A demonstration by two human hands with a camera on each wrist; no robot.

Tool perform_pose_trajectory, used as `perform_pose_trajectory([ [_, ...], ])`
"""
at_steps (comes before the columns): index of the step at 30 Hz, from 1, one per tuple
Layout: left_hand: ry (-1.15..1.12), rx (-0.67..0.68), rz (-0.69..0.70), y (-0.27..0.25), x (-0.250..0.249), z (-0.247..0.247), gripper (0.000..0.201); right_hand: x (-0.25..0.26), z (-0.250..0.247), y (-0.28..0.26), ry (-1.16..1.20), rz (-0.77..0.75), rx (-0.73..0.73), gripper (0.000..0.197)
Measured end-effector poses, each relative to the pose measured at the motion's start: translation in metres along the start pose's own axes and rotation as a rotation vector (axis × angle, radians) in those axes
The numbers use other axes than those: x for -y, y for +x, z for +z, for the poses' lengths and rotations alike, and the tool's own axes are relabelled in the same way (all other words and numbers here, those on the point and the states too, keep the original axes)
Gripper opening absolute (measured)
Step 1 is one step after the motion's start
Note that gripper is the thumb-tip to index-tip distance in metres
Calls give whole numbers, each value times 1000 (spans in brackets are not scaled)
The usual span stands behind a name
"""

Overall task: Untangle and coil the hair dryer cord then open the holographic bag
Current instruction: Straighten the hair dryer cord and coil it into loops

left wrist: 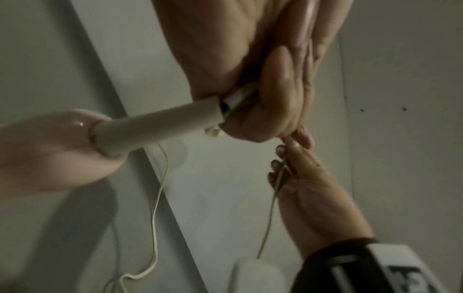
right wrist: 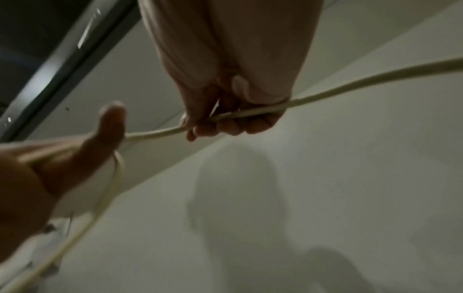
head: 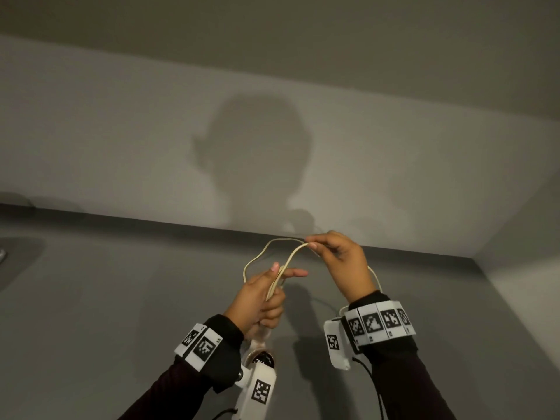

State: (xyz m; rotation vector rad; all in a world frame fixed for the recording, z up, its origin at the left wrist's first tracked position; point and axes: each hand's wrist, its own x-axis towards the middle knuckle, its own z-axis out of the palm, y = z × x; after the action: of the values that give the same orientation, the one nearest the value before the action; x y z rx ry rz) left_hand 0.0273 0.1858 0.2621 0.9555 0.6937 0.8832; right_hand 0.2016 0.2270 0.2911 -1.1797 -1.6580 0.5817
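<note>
My left hand (head: 266, 295) grips the pale hair dryer's handle (left wrist: 155, 126) together with strands of its cream cord (head: 288, 262), index finger and thumb stretched out. The pinkish dryer body (left wrist: 50, 150) hangs below that hand, and its dark end (head: 263, 357) peeks out by the wrist in the head view. My right hand (head: 339, 259) is raised a little to the right and pinches the cord (right wrist: 250, 114) between its fingertips. A loop of cord (head: 257, 259) arches between the two hands, and more cord (left wrist: 155, 228) trails down to the surface. No holographic bag is in view.
A grey counter (head: 121, 298) runs under both hands and meets a pale wall (head: 394, 177) behind them and on the right. A dim sink-like recess (head: 15, 259) sits at the far left edge. The wall carries my shadow.
</note>
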Motion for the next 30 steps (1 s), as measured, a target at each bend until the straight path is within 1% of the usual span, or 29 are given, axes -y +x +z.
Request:
perform_pose_trajectory([
  [2,-73,6,-30,0,0,-1,48,-11,5,3,68,75,43,17],
  [6,-191,-19,-46,6,-2,-10,45,-31,35,-11,133,298,35,16],
  [8,-273,-5,-26,9,0,-15,45,-38,56,-29,113,374,100,19],
  [11,-382,27,8,14,1,-21,51,-38,79,-59,96,461,283,20],
  [12,-413,29,13,15,1,-23,49,-36,84,-68,53,449,354,23],
  [14,-468,-3,27,17,2,-25,41,-37,89,-87,-125,367,454,36],
  [15,-482,-35,42,18,2,-27,35,-39,87,-96,-188,347,480,41],
  [17,-494,-104,73,19,1,-33,34,-46,79,-115,-221,314,506,49],
  [18,-501,-128,90,19,1,-37,35,-51,72,-125,-211,282,487,49],
  [19,-506,-148,106,19,1,-40,34,-54,66,-134,-214,252,449,42],
  [20,-509,-166,119,19,1,-41,33,-58,59,-142,-217,235,404,29],
  [21,-508,-186,129,19,2,-43,31,-60,52,-148,-233,214,384,23],
  [24,-446,-248,158,21,5,-37,31,-49,38,-152,-385,94,444,31],
  [26,-344,-264,165,23,5,-29,30,-33,31,-144,-434,-7,451,48],
  [27,-300,-258,167,23,4,-25,29,-25,27,-139,-466,-57,439,52],
  [28,-267,-245,167,23,2,-23,28,-18,23,-135,-515,-115,422,52],
  [30,-219,-221,158,22,-1,-21,27,-1,13,-125,-624,-200,374,47],
])
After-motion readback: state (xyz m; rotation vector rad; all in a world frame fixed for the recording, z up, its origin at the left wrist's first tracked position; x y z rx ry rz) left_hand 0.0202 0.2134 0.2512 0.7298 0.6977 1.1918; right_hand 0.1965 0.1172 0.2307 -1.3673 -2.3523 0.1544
